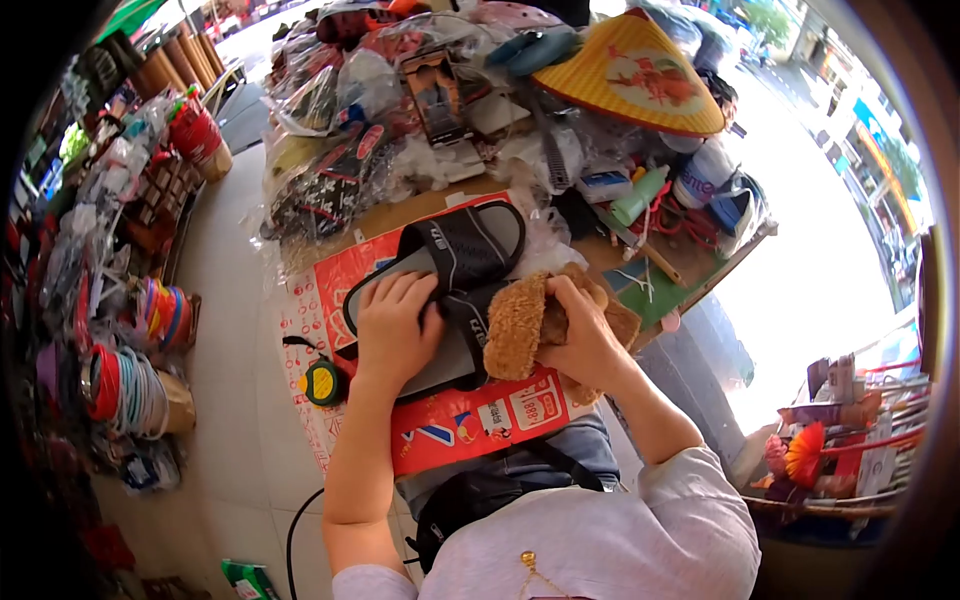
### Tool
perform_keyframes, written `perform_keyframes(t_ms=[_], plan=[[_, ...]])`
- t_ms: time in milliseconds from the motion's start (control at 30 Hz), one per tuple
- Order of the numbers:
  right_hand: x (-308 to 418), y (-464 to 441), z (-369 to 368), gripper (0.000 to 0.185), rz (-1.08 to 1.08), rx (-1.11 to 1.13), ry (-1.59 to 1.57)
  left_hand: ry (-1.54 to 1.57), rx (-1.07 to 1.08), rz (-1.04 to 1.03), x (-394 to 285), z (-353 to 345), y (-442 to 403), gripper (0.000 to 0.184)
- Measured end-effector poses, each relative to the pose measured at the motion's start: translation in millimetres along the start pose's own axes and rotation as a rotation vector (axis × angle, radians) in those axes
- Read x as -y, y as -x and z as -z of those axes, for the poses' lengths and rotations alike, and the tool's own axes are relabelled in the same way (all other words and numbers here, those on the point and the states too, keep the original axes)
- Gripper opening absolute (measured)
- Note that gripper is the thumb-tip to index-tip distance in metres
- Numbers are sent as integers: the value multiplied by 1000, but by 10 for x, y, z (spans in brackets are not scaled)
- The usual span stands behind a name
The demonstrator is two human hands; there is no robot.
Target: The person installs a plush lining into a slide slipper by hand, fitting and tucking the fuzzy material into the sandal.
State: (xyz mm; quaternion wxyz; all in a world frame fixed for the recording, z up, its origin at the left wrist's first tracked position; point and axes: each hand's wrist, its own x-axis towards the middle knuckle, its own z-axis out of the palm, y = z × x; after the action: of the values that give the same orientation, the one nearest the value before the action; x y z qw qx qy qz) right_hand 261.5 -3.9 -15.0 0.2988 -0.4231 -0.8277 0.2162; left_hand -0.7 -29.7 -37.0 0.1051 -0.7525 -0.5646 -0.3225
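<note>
A pair of black and grey slide sandals point(486, 238) lies on a red printed sheet point(425, 440) in front of me. My left hand point(397, 325) rests on the grey footbed of the sandals, its fingers bent and close together; whether it grips an edge cannot be made out. To the right, my right hand point(580, 335) is closed on a brown fluffy item point(515, 325), which covers part of the nearer sandal. Left of my left hand, a yellow and green tape measure point(321, 382) lies on the sheet.
Plastic-wrapped goods point(330, 190) are heaped beyond the sandals. A yellow conical hat point(640, 70) tops the heap at the right. A green bottle point(640, 195) and a wooden-handled tool point(662, 264) lie near the right edge. Coiled cords point(145, 390) stand at the left.
</note>
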Motion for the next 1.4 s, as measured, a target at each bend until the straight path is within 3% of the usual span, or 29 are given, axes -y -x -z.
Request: perform_keyframes(t_ms=[67, 267, 367, 400, 533, 667, 733, 867, 967, 1000, 1033, 1067, 1100, 1133, 1200, 1267, 1300, 1367, 1400], plan=[[-52, 17, -53, 65, -85, 28, -310, 203, -40, 91, 77, 90, 7, 29], [-127, 113, 451, 56, 44, -209, -274, 361, -142, 240, 222, 159, 10, 28], [-416, 242, 802, 58, -121, -398, -432, 539, -146, 392, 281, 82, 42, 26], [-439, 271, 943, 60, -240, -436, -511, 531, -154, 365, 264, 53, 39, 24], [-1026, 473, 1274, 54, -210, -624, -918, 472, -114, 266, 176, 31, 17, 20], [-1545, 391, 1163, 49, -315, -833, -997, 452, -65, 198, 150, -35, 10, 20], [-1686, 296, 1016, 50, -353, -889, -983, 441, -41, 220, 115, -68, 30, 21], [-1671, 256, 866, 51, -480, -754, -747, 340, -67, 186, 95, -82, 27, 18], [-1740, 311, 821, 57, -355, -754, -495, 347, -306, 200, -6, 24, -4, 21], [-1962, 341, 763, 54, -203, -821, -473, 486, -259, 191, -76, 88, -13, 20], [-2093, 406, 786, 56, -185, -834, -331, 623, -213, 188, -206, 178, -2, 18], [-1970, 406, 855, 56, -193, -868, -374, 1073, -63, 264, -468, 334, -8, 22], [-1793, 396, 896, 55, -201, -908, -272, 1233, 36, 135, -698, 446, -3, 27], [-1878, 404, 945, 53, -29, -927, -239, 1507, 238, 14, -926, 581, -18, 30], [-1541, 346, 1000, 49, -42, -948, -524, 1865, 471, -354, -1398, 780, -89, 24], [-1318, 295, 983, 45, -74, -918, -709, 2213, 510, -501, -1798, 846, -23, 17], [-1198, 257, 910, 43, -97, -905, -724, 2210, 496, -479, -1932, 893, 8, 17], [-847, 125, 648, 41, -62, -707, -563, 2460, 520, -486, -2075, 922, 29, 26], [-653, 20, 620, 44, -47, -525, -187, 2546, 534, -498, -2094, 909, 33, 29]])
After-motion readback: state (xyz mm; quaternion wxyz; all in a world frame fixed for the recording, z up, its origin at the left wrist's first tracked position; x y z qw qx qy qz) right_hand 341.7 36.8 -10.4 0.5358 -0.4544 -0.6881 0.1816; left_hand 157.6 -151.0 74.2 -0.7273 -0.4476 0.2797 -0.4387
